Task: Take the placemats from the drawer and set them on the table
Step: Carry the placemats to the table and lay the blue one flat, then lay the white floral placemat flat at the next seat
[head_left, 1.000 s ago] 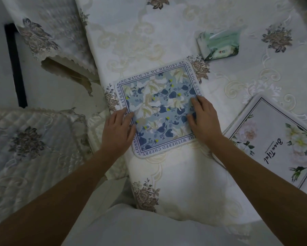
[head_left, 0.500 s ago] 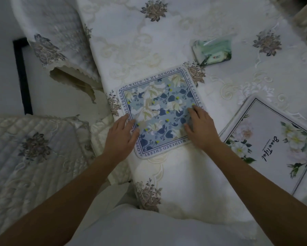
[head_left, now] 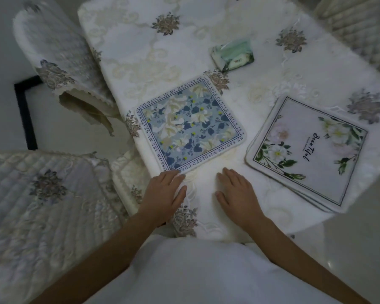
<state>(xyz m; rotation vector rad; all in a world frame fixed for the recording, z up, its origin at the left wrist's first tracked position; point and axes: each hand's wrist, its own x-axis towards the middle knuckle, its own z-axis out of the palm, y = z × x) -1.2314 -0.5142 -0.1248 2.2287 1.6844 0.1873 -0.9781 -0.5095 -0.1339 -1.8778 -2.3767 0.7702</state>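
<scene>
Left hand and right hand rest flat on the table, fingers relaxed, holding nothing. The blue placemat lies flat just beyond the left fingertips. The stack of placemats lies to the right of the right hand. Mats are judged thin, light and flexible; take one by pinching an edge or corner.

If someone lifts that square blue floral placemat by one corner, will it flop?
The square blue floral placemat looks thin and lies flat, so probably light and somewhat bendy. On the embroidered white tablecloth it might slide easily.

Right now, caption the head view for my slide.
Open left hand and open right hand near the blue floral placemat on the table; a stack of white placemats beside it.
</scene>
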